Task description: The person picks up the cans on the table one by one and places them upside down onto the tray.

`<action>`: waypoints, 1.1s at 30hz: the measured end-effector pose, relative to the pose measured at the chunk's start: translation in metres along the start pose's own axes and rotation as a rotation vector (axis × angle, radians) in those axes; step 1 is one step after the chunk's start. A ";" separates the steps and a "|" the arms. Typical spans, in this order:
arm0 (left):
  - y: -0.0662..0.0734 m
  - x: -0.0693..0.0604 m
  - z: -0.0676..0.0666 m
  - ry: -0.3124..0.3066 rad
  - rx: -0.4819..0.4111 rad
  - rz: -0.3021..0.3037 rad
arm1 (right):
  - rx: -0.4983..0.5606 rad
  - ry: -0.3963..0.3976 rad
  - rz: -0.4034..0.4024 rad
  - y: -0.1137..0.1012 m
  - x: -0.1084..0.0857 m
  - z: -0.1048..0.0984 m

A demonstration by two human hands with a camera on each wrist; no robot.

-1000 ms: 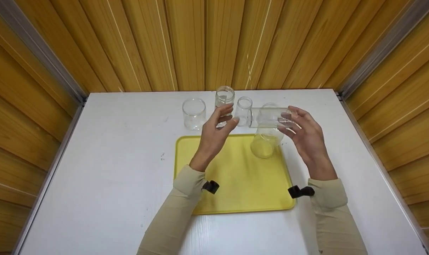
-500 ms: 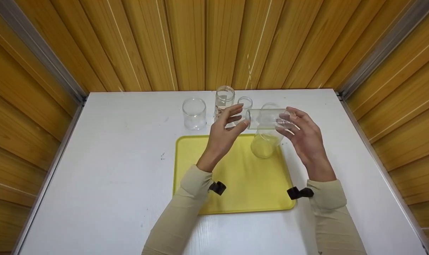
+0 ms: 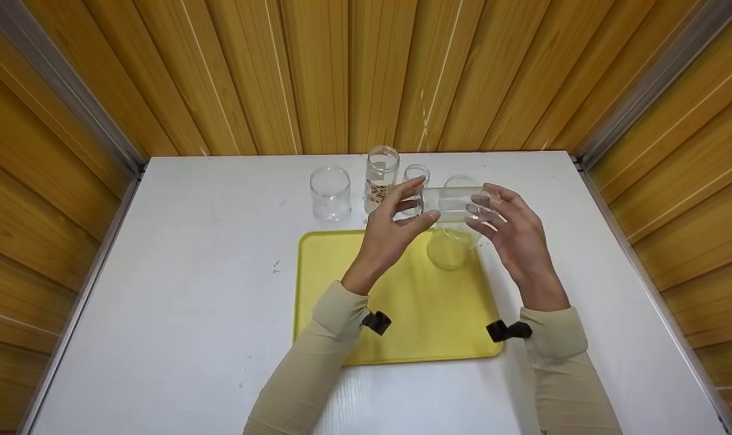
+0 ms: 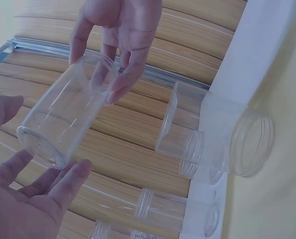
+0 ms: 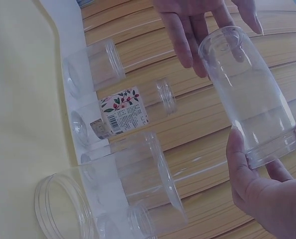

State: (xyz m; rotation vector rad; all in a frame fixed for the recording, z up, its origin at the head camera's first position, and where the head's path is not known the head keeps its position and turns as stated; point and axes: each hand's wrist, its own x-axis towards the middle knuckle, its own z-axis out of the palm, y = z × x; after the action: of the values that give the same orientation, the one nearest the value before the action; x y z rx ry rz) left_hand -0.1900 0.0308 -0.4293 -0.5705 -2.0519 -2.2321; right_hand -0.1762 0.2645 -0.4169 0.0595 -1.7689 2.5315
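Note:
A clear cylindrical jar (image 3: 449, 203) is held sideways in the air above the far edge of a yellow tray (image 3: 396, 320). My right hand (image 3: 518, 232) grips its mouth end between thumb and fingers, as the right wrist view shows on the jar (image 5: 252, 97). My left hand (image 3: 393, 229) is at the base end with thumb and fingers spread. In the left wrist view, the left hand's fingers (image 4: 70, 181) lie close under the base, and its thumb stands apart; whether they touch cannot be told. A wider clear jar (image 3: 447, 251) stands mouth-down on the tray's far right corner.
Along the back of the white table (image 3: 190, 254) stand a wide clear jar (image 3: 330, 196), a taller jar with a printed label (image 3: 378, 192), a small jar (image 3: 416, 172) partly behind my left hand, and another (image 3: 460, 180) behind the held one. Wood-patterned walls (image 3: 323, 72) enclose the table.
My left hand has moved right, up to the base of the held jar. My right hand has shifted slightly left with the jar. The labelled jar shows more now.

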 end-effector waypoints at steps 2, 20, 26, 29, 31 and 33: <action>0.000 0.000 0.001 -0.002 -0.002 0.013 | 0.006 -0.003 -0.002 0.000 0.000 0.000; 0.002 -0.003 -0.002 0.029 0.037 0.030 | -0.103 -0.061 -0.006 -0.001 -0.003 -0.001; 0.002 -0.002 -0.004 0.040 0.041 0.046 | -0.147 -0.079 -0.006 -0.003 -0.003 -0.001; 0.002 -0.002 -0.005 0.039 0.046 0.053 | -0.172 -0.084 -0.002 -0.003 -0.003 0.000; 0.002 -0.003 -0.006 0.041 0.055 0.051 | -0.193 -0.082 -0.003 -0.004 -0.004 -0.001; 0.002 -0.004 -0.007 0.045 0.062 0.050 | -0.205 -0.072 -0.012 -0.004 -0.004 -0.001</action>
State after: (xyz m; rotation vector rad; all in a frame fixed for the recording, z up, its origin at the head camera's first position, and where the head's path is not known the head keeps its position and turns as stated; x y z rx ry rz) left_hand -0.1872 0.0225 -0.4286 -0.5554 -2.0536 -2.1265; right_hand -0.1717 0.2673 -0.4135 0.1535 -2.0370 2.3529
